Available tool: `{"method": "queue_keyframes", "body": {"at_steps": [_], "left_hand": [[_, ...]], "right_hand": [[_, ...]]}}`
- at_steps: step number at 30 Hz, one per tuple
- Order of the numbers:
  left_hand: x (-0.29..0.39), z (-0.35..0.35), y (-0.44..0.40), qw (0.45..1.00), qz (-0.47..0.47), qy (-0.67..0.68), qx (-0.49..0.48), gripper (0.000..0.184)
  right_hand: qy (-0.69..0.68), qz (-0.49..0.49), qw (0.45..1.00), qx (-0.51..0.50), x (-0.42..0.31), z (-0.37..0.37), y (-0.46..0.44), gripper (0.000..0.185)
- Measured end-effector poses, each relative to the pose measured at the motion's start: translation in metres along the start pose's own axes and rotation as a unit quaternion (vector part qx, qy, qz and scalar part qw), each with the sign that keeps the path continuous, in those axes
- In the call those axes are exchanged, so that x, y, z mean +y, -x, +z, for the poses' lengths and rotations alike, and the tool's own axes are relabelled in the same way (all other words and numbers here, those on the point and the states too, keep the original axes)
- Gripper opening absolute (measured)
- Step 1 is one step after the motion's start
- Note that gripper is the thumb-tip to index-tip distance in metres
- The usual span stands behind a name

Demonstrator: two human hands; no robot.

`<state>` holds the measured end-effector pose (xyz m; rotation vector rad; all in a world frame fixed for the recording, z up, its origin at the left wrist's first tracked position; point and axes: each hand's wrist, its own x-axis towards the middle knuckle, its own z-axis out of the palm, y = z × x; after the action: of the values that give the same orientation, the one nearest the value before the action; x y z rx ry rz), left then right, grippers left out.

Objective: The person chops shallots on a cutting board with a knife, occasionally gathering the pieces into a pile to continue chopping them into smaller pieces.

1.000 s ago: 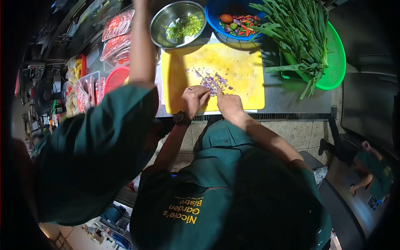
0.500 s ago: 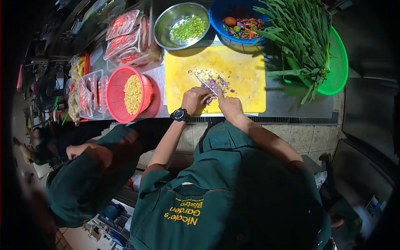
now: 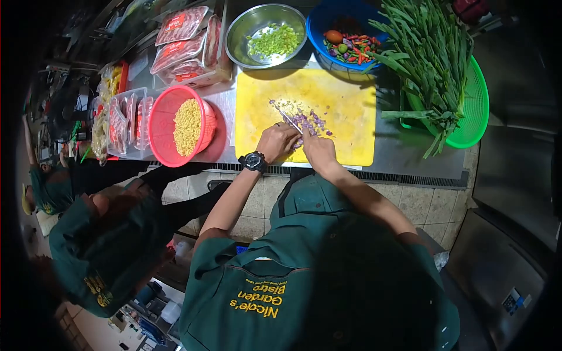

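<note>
A yellow cutting board (image 3: 345,140) lies before me with chopped purple onion (image 3: 313,121) scattered over its middle. My right hand (image 3: 319,151) is closed round the handle of a knife (image 3: 288,118), whose narrow blade points up and left across the onion bits. Beside the blade is my left hand (image 3: 277,142), fingers bent and pressed together at the board, a black watch on its wrist. Whatever lies under its fingertips is hidden. Small pale and purple pieces are spread above the blade.
Behind the board stand a steel bowl (image 3: 234,41) of chopped greens and a blue basin (image 3: 316,32) of chillies. A green basket (image 3: 479,111) holds leafy stalks at right. Left are a pink basket (image 3: 157,126) of yellow grains, packed meat (image 3: 181,51) and a co-worker (image 3: 111,245).
The co-worker's arm that reached across the left side has withdrawn, uncovering the pink basket and meat packs. My hands stay at the onion with the knife. The view has shifted slightly.
</note>
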<state>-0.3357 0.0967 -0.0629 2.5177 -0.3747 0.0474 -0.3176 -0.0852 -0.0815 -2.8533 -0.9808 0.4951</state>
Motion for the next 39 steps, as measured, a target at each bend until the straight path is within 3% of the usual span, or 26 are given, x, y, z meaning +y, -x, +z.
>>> {"method": "queue_keyframes", "body": {"at_steps": [1,3,6,10,11,13,14,16,18,23,24,25,29,34,35,39], "left_hand": [[0.001,-0.001,0.001,1.0,-0.007,-0.002,-0.009,0.011],[-0.002,0.002,0.003,1.0,0.005,-0.004,0.002,0.011],[0.002,0.001,0.002,1.0,0.004,0.015,-0.002,0.01],[-0.004,0.005,0.004,1.0,0.002,0.025,0.015,0.011],[-0.003,0.004,0.004,1.0,-0.002,0.011,0.008,0.012],[-0.004,0.007,0.004,1.0,0.001,0.024,0.011,0.012],[-0.007,0.005,0.003,0.999,0.005,0.034,0.01,0.012],[-0.008,0.005,0.005,0.999,0.019,0.033,0.001,0.012],[-0.007,0.006,0.006,0.997,0.007,0.074,0.022,0.012],[-0.004,0.014,0.011,0.989,-0.008,0.136,0.059,0.014],[-0.011,0.019,0.012,0.993,0.048,0.075,0.078,0.013],[-0.006,0.013,0.013,0.995,0.009,0.086,0.047,0.012],[-0.001,0.006,0.012,0.999,0.005,0.033,0.014,0.015],[0.012,0.01,0.016,0.971,-0.156,0.015,0.18,0.034],[0.012,0.014,0.018,0.97,-0.213,0.012,0.115,0.047],[0.023,0.02,0.019,0.981,-0.175,-0.004,0.079,0.052]], "right_hand": [[0.002,-0.001,1.0,0.001,0.001,-0.004,0.001,0.05],[-0.011,0.005,1.0,0.002,-0.001,-0.015,0.004,0.033],[0.017,0.008,0.999,-0.04,-0.003,-0.029,0.02,0.033],[-0.012,0.013,1.0,-0.017,0.002,0.0,0.011,0.028],[-0.009,0.008,1.0,-0.016,0.002,0.008,0.009,0.028],[-0.046,-0.007,0.997,0.063,0.009,0.018,0.001,0.054],[-0.055,0.017,0.998,0.01,0.009,0.016,-0.003,0.057],[-0.05,0.014,0.998,0.03,0.004,-0.015,0.01,0.038],[-0.047,0.014,0.998,-0.031,0.004,-0.032,0.02,0.044],[-0.057,-0.032,0.998,0.027,0.019,0.012,0.014,0.039],[-0.052,-0.039,0.998,0.022,0.02,0.01,0.012,0.038],[-0.039,-0.052,0.998,0.008,0.022,0.005,0.011,0.04],[-0.002,-0.091,0.996,-0.001,0.034,-0.032,0.008,0.048],[0.009,-0.096,0.995,-0.01,0.056,-0.061,0.01,0.051],[0.006,-0.092,0.996,-0.02,0.063,-0.054,0.01,0.053],[-0.009,-0.059,0.998,-0.013,0.064,-0.023,0.01,0.058]]}}
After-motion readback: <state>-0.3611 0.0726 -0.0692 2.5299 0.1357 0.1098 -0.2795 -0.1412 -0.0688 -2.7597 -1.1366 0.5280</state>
